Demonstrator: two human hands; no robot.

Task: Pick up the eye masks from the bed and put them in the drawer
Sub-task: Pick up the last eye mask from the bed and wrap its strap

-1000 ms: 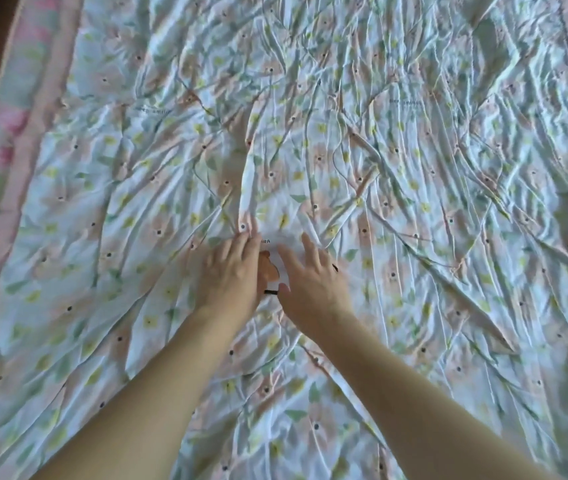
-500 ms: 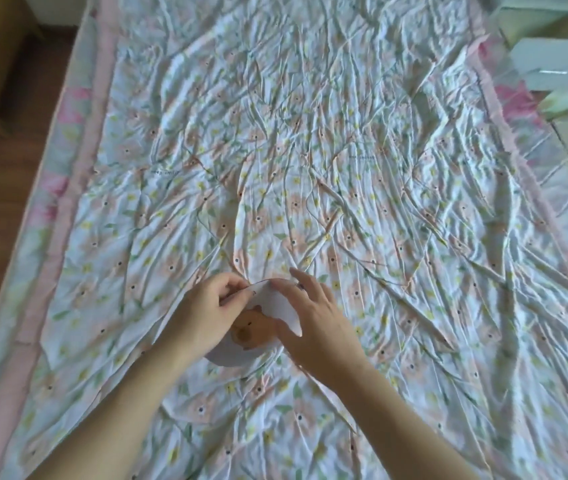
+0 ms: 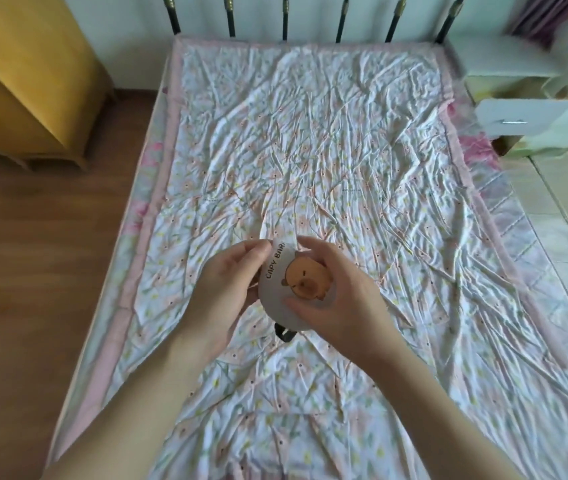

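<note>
A white eye mask (image 3: 280, 289) printed with a brown capybara and the words "CAPY BARA" is held above the bed (image 3: 310, 150). My left hand (image 3: 230, 285) grips its left edge and my right hand (image 3: 341, 292) grips its right side and lower edge. A black strap (image 3: 283, 332) hangs below the mask. The mask looks folded or bunched, and I cannot tell if there is more than one. An open white drawer (image 3: 521, 116) sticks out from a white cabinet at the upper right, beside the bed.
The bed has a crumpled floral sheet with a pink border (image 3: 462, 161) and a dark metal headboard (image 3: 286, 15) at the far end. A yellow wooden cabinet (image 3: 29, 74) stands on the brown floor to the left. Pale tiled floor (image 3: 566, 216) lies to the right.
Both hands have lifted the eye mask off the sheet and now hold it up with its printed face showing. The view has pulled back and up, showing the whole bed and the drawer.
</note>
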